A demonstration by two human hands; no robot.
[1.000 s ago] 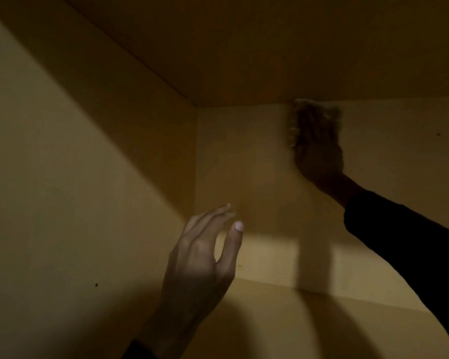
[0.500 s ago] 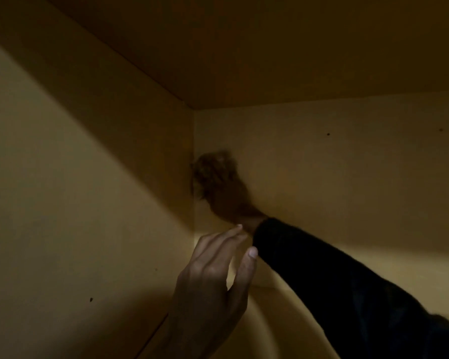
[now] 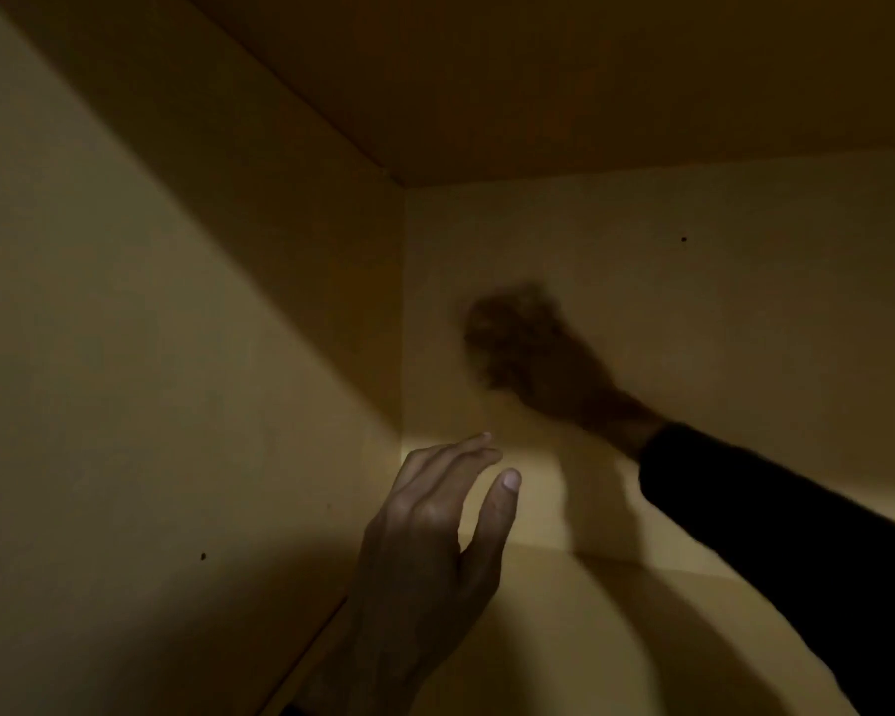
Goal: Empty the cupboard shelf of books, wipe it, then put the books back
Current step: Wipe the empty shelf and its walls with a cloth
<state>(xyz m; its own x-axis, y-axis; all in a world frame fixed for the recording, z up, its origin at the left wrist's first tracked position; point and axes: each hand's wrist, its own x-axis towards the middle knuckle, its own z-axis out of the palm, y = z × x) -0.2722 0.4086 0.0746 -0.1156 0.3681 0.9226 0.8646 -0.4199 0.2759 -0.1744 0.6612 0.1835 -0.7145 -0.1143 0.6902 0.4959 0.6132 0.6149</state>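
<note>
Right hand has swung out of the back-left corner, now further right on the cupboard's back wall; blurred & dark, looks bunched on a cloth but can't tell for sure. Left hand about where it was, fingers relaxed, holding nothing, above the shelf. No books in view.

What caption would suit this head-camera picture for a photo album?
Inside a dim yellow cupboard, the blurred right hand rubs the back wall while the open left hand hovers near the corner.
</note>
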